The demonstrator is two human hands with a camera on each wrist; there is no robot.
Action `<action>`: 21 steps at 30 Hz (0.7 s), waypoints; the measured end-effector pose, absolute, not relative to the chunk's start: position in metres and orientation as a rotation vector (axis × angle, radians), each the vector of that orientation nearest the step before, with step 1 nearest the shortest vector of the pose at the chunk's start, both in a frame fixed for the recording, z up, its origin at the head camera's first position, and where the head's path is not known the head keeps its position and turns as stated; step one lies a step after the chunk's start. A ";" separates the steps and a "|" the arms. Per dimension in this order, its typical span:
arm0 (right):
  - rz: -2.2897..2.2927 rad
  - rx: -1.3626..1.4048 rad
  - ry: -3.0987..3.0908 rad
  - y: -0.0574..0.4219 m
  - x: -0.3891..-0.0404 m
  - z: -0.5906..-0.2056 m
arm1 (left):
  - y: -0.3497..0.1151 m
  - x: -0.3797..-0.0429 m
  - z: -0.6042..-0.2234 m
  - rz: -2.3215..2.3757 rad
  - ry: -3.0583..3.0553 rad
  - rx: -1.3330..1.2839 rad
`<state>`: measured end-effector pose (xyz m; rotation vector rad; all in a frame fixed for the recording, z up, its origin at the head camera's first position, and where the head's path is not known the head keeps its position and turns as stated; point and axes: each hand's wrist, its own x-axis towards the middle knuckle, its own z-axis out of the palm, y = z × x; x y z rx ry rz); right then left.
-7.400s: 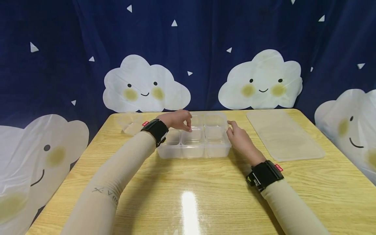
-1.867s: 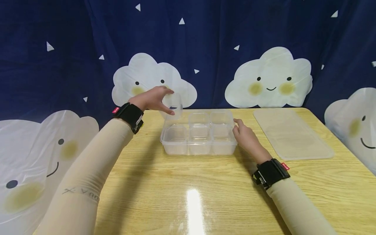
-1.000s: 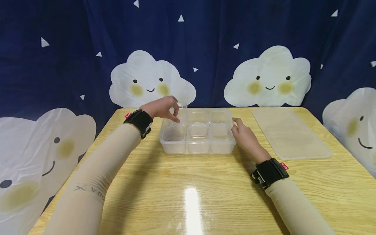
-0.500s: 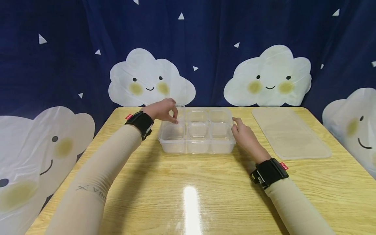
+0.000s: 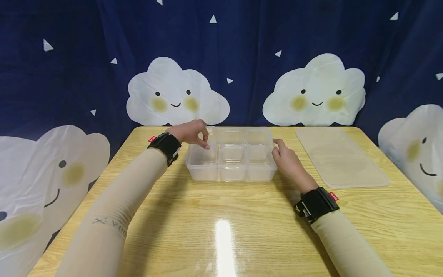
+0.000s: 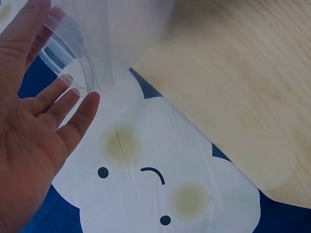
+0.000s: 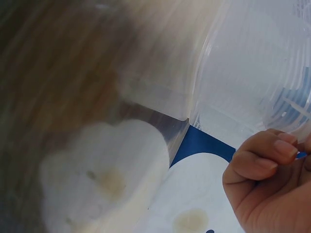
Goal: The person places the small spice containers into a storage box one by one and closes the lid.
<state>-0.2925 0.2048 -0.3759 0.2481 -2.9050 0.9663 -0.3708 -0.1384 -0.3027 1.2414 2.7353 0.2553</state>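
A clear plastic storage box [image 5: 232, 174] stands on the table, with several small clear plastic bins [image 5: 232, 154] in two rows inside it. At its back left corner my left hand [image 5: 191, 131] pinches the rim of one small bin, which sits low in the box. In the left wrist view, the thumb and fingers of the left hand [image 6: 34, 131] lie on both sides of clear plastic. My right hand [image 5: 288, 162] holds the box's right edge. In the right wrist view, several fingers of the right hand [image 7: 272, 170] are curled beside the clear wall.
A flat translucent lid [image 5: 340, 157] lies on the wooden table [image 5: 194, 227] to the right of the box. Behind the table hangs a dark blue curtain [image 5: 242, 38] printed with smiling clouds.
A small bin stood left of the box at first. My left hand lifted it over the back left corner, then lowered it into the box. My right hand stayed at the right edge.
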 end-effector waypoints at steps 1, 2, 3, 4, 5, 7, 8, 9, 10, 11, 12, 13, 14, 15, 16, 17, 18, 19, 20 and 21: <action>0.971 0.250 -2.906 0.205 -0.292 -0.376 | -0.139 -0.372 -0.304 0.257 2.731 1.232; 0.975 0.251 -2.907 0.205 -0.292 -0.376 | -0.139 -0.373 -0.305 0.260 2.729 1.224; 0.980 0.252 -2.908 0.205 -0.292 -0.376 | -0.140 -0.374 -0.306 0.264 2.726 1.221; 0.982 0.253 -2.907 0.204 -0.292 -0.377 | -0.140 -0.374 -0.306 0.270 2.726 1.215; 0.982 0.254 -2.905 0.205 -0.292 -0.377 | -0.140 -0.375 -0.307 0.276 2.725 1.217; 0.980 0.256 -2.901 0.205 -0.293 -0.378 | -0.141 -0.375 -0.307 0.284 2.721 1.226; 0.977 0.258 -2.899 0.205 -0.293 -0.378 | -0.140 -0.375 -0.307 0.286 2.719 1.224; 0.976 0.260 -2.896 0.205 -0.293 -0.378 | -0.140 -0.374 -0.306 0.282 2.718 1.220; 0.974 0.261 -2.895 0.205 -0.293 -0.378 | -0.140 -0.374 -0.306 0.276 2.718 1.216; 0.974 0.263 -2.894 0.205 -0.293 -0.378 | -0.140 -0.374 -0.306 0.270 2.716 1.212; 0.976 0.265 -2.894 0.205 -0.293 -0.378 | -0.140 -0.373 -0.305 0.263 2.716 1.207; 0.977 0.267 -2.896 0.205 -0.293 -0.378 | -0.140 -0.374 -0.306 0.255 2.716 1.194; 0.978 0.267 -2.897 0.205 -0.293 -0.378 | -0.141 -0.374 -0.306 0.251 2.717 1.190; 0.980 0.268 -2.897 0.205 -0.293 -0.378 | -0.141 -0.375 -0.307 0.249 2.717 1.198; 0.981 0.268 -2.896 0.205 -0.293 -0.378 | -0.142 -0.376 -0.309 0.256 2.715 1.210; 0.982 0.268 -2.896 0.205 -0.293 -0.378 | -0.143 -0.377 -0.310 0.260 2.716 1.220; 0.980 0.266 -2.897 0.205 -0.293 -0.378 | -0.143 -0.378 -0.311 0.262 2.717 1.227; 0.979 0.264 -2.896 0.205 -0.292 -0.378 | -0.144 -0.379 -0.313 0.265 2.717 1.233; 0.977 0.263 -2.897 0.204 -0.292 -0.378 | -0.144 -0.379 -0.314 0.271 2.715 1.243; 0.976 0.262 -2.897 0.204 -0.292 -0.377 | -0.144 -0.379 -0.315 0.276 2.713 1.242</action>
